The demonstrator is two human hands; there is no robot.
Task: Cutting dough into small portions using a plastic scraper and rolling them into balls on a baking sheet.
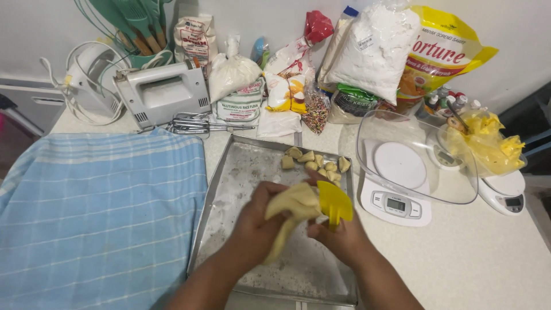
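Observation:
My left hand (252,224) grips a long piece of pale yellow dough (290,215) above a floured metal tray (229,195). The dough hangs down from the fingers. My right hand (338,238) holds a yellow plastic scraper (334,202) pressed against the top of the dough. Several small cut dough pieces (315,163) lie in a cluster at the tray's far right corner.
A blue checked cloth (97,218) covers the counter at left. A kitchen scale under a clear bowl (410,161) stands right of the tray, a second scale (505,192) beyond it. A hand mixer (163,92), flour bags and packets line the back wall.

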